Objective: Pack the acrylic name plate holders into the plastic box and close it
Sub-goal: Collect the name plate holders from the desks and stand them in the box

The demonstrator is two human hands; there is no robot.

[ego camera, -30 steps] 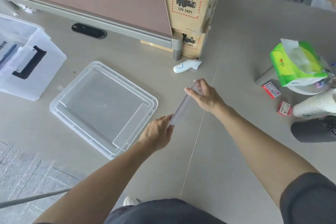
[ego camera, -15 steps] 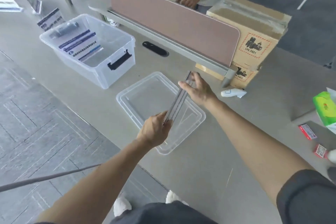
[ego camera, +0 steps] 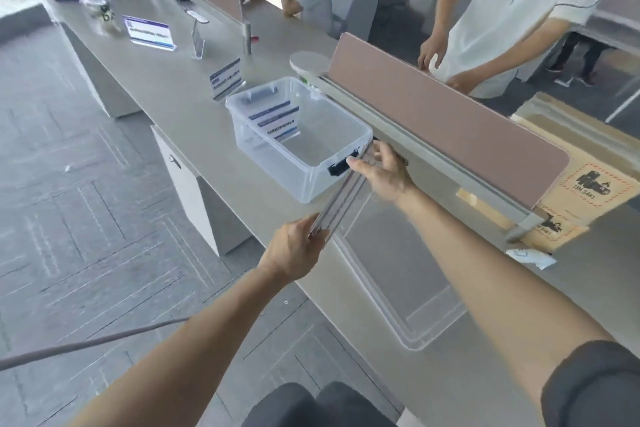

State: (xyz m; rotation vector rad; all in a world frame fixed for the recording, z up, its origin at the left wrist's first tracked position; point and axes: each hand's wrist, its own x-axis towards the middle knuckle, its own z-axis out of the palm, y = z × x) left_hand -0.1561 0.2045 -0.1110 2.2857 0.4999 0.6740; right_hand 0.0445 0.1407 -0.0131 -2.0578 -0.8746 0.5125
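A stack of clear acrylic name plate holders (ego camera: 344, 199) is held edge-on between both hands, just in front of the plastic box. My left hand (ego camera: 294, 251) grips its near end and my right hand (ego camera: 381, 173) grips its far end, by the box's black handle. The clear plastic box (ego camera: 270, 156) stands open on the desk with several holders (ego camera: 275, 116) inside at its far end. Its clear lid (ego camera: 408, 333) lies flat on the desk under my right forearm. More holders stand further along the desk: one (ego camera: 225, 78) beside the box, another (ego camera: 149, 32) further off.
A pink desk divider (ego camera: 450, 121) runs behind the box. Cardboard boxes (ego camera: 585, 184) sit at its right end, a white thermometer (ego camera: 533, 258) in front of them. Two people stand or sit across the desk. The desk's edge and grey floor lie left.
The view has swung left and up. Both hands have carried the stack from over the lid towards the box's near end.
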